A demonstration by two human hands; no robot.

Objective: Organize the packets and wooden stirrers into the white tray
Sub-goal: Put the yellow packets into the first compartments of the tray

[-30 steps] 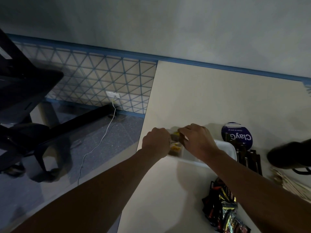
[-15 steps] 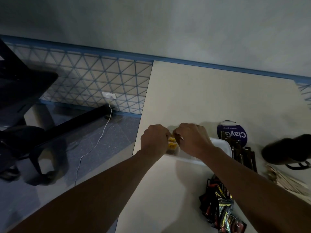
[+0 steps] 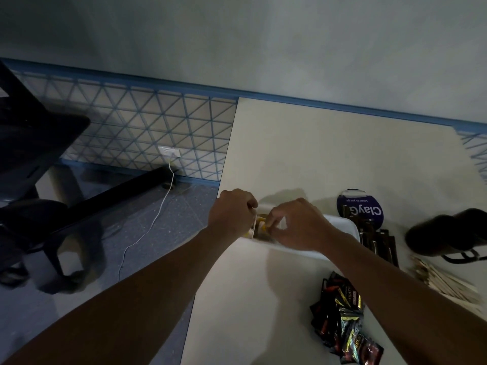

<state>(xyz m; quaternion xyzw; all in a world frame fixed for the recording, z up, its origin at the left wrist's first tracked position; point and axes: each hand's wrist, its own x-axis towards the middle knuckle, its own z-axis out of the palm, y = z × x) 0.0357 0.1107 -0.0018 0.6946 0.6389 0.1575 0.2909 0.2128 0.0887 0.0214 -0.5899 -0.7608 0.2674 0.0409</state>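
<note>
Here, a cream table (image 3: 329,154) runs back to a grey wall (image 3: 263,35) edged by a blue strip (image 3: 158,84). At 9 o'clock of the table the floor (image 3: 147,254) is speckled blue-grey, with blue-lattice tiling (image 3: 145,122) behind it, a white socket (image 3: 170,152) and a white cable (image 3: 147,227) trailing down from it. A black chair (image 3: 31,143) stands at the far 9 o'clock edge. The tray (image 3: 345,226) sits near the table's left side. The left hand (image 3: 232,212) is clenched at its 9 o'clock end; whether it grips the rim or a packet, I cannot tell. The right hand (image 3: 297,225) reaches into that same end and pinches the yellow packets (image 3: 262,222) lying there. At 3 o'clock of the tray lie brown sachets (image 3: 379,243), partly over a purple disc (image 3: 366,209). Dark packets (image 3: 342,320) are heaped at 6 o'clock, the stirrers (image 3: 448,280) at 4 o'clock, below a blurred black object (image 3: 442,233).
</note>
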